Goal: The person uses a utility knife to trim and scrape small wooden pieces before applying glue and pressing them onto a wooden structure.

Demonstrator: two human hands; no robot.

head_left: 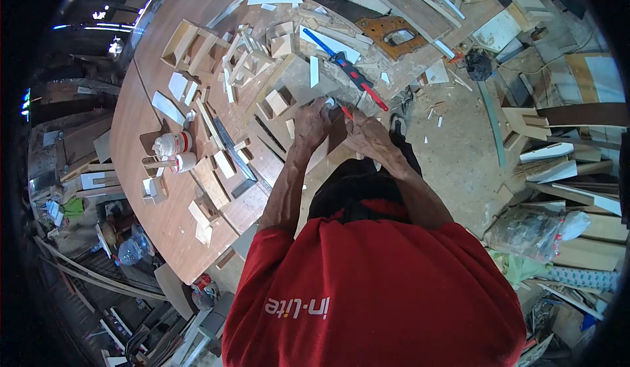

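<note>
In the head view, near the middle of the frame, the left hand (314, 123) presses a wood piece (328, 145) on the worktop (141, 130). The right hand (366, 134) has its fingers clenched around a red pencil (346, 111), just above the wood.

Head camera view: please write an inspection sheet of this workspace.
Surface: long wooden workbench, crowded.
Job's things: small wood piece under both hands; red pencil-like tool in the right hand, grip unclear.
Clutter: wood offcuts, handsaw, blue-red hacksaw, two glue bottles.
Grippers: left hand presses on the piece.
Cables: nothing seen.
Surroundings: dusty floor, stacked boards, plastic bag.
</note>
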